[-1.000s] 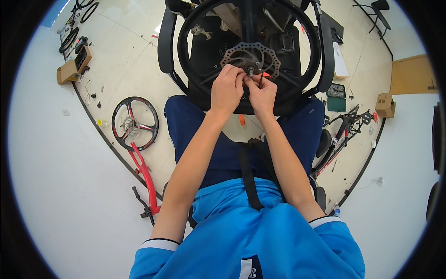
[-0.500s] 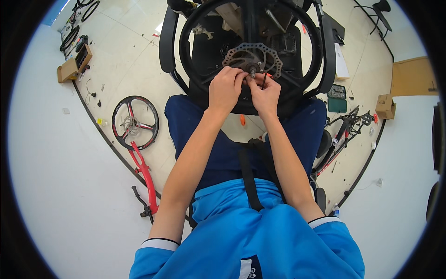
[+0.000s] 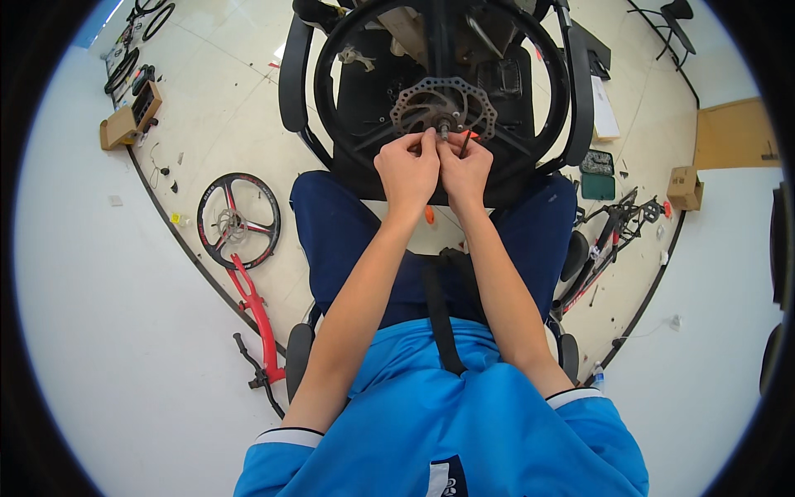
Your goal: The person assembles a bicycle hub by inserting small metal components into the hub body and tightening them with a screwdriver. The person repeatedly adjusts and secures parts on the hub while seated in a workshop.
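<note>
A black spoked wheel (image 3: 437, 50) lies on the office chair in front of me, with a perforated metal brake disc (image 3: 447, 86) around its hub. From the hub's middle sticks up a threaded axle (image 3: 445, 130). My left hand (image 3: 408, 172) is closed in a pinch at the near edge of the disc, just left of the axle; whatever its fingertips hold is hidden. Close beside it, my right hand (image 3: 465, 171) grips a thin dark tool (image 3: 465, 144) that points up between the fingers. A bit of orange-red shows near its tip. The two hands almost touch.
Black chair armrests (image 3: 294, 83) flank the wheel. On the floor at left lie another wheel (image 3: 272, 207) and a red bicycle frame (image 3: 263, 323). To the right are a green tool case (image 3: 597, 186), a dark bicycle frame (image 3: 613, 228) and a cardboard box (image 3: 684, 189).
My left hand has drawn slightly down and right, toward the right hand, uncovering more of the disc's near left edge. The right hand stays by the axle with the tool.
</note>
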The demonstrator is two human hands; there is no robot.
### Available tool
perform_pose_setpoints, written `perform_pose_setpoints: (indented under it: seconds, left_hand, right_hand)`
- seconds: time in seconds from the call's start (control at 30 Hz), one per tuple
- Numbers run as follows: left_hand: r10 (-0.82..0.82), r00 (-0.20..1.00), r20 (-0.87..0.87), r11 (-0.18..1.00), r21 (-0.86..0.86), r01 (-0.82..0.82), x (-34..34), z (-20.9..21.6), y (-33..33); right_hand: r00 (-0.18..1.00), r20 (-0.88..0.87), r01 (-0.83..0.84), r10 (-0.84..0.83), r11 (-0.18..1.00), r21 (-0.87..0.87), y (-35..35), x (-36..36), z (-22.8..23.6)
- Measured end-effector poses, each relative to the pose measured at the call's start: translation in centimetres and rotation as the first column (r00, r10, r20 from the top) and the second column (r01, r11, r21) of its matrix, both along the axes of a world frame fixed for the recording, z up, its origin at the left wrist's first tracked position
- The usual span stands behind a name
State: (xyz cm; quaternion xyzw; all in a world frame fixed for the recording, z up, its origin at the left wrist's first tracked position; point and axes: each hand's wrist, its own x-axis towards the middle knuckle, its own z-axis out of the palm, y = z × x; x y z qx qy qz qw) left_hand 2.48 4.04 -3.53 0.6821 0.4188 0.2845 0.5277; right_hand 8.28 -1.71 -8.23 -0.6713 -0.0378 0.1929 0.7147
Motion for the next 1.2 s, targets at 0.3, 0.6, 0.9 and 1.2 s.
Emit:
perform_pose_setpoints:
  seconds: [0.3, 0.6, 0.9, 1.2]
  left_hand:
    - [-0.004, 0.998, -0.062, 0.998, 0.062, 0.008, 0.6, -0.9, 0.8]
    - [0.007, 0.995, -0.099, 0.867, 0.497, 0.043, 0.7, -3.0, -0.1]
    - [0.034, 0.999, -0.041, 0.787, 0.617, -0.002, 0.5, -3.9, -0.6]
    - [-0.031, 0.999, 0.036, 0.811, 0.585, 0.004, 0.4, -3.4, -0.1]
  right_hand:
    - [0.998, 0.054, -0.033, 0.031, 0.999, 0.042, -0.3, -0.1, -1.1]
    - [0.998, 0.043, -0.04, 0.039, 0.999, 0.022, -2.0, -0.1, -0.4]
    - [0.996, -0.084, -0.043, 0.042, 0.999, -0.007, -5.1, 0.3, -0.1]
    - [0.989, -0.141, -0.056, 0.055, 0.998, -0.002, -6.2, 0.3, -0.3]
